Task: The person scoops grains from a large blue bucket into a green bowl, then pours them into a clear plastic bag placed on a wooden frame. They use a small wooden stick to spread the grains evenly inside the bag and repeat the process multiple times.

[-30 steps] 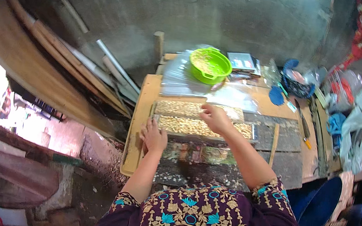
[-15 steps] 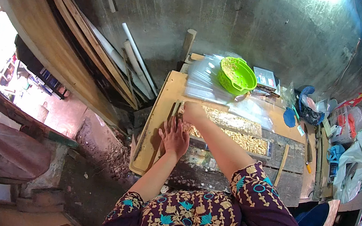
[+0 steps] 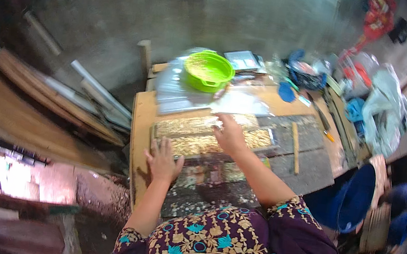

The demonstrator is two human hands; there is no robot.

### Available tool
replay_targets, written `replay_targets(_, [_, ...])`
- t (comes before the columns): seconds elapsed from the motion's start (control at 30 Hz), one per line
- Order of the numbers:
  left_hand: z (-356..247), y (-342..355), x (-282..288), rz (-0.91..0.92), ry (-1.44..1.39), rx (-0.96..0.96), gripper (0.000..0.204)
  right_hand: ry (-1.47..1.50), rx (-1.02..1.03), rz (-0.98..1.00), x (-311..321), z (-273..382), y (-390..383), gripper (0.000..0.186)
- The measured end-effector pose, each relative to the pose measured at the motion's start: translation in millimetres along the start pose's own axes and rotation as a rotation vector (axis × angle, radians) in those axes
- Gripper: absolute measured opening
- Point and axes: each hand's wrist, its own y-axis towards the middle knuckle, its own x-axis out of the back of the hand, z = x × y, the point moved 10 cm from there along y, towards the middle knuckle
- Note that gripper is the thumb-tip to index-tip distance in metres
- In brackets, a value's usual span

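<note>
Two long strips of pale, nut-like pieces lie side by side on the worktable, the front strip (image 3: 200, 146) in a narrow wooden mould. My left hand (image 3: 163, 162) rests with fingers spread at the left end of the front strip. Over the middle of the strips is my right hand (image 3: 231, 137), slightly blurred, its fingers loosely bent and apart, with nothing visible in them. The back strip (image 3: 183, 125) is partly covered by that hand. Behind the strips stands a bright green plastic basin (image 3: 210, 78) with more pale pieces inside its left wall.
Clear plastic sheets (image 3: 169, 91) lie under the basin. A wooden stick (image 3: 295, 147) and an orange-handled knife (image 3: 322, 117) lie to the right. Plastic bags (image 3: 385, 113) crowd the right edge. Planks (image 3: 52, 90) lean on the left, and a blue container (image 3: 344, 196) stands at the lower right.
My right hand has moved right from the left end of the strips to their middle, and its fingers have opened. My left hand stays near the left end. The view has swung right.
</note>
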Motion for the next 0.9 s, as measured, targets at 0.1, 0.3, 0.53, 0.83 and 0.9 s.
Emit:
replay_targets(0.1, [-13, -1, 2, 0.013, 0.022, -0.034, 0.071, -0.292, -0.065, -0.294, 106, -84, -34, 0.038])
replay_targets(0.3, [-28, -1, -1, -0.026, 0.057, -0.065, 0.072, -0.545, -0.621, 0.171, 107, -204, -100, 0.06])
replay_targets(0.53, [-35, 1, -2, -0.044, 0.07, -0.137, 0.07, -0.376, -0.259, 0.216, 84, -166, -88, 0.066])
replay_targets(0.83, [-33, 2, -9, -0.067, 0.066, -0.15, 0.071, -0.772, -0.127, 0.336, 68, -169, -83, 0.066])
replay_targets(0.9, [-34, 2, -7, -0.064, 0.056, -0.15, 0.071, -0.754, -0.084, 0.338, 60, -162, -79, 0.064])
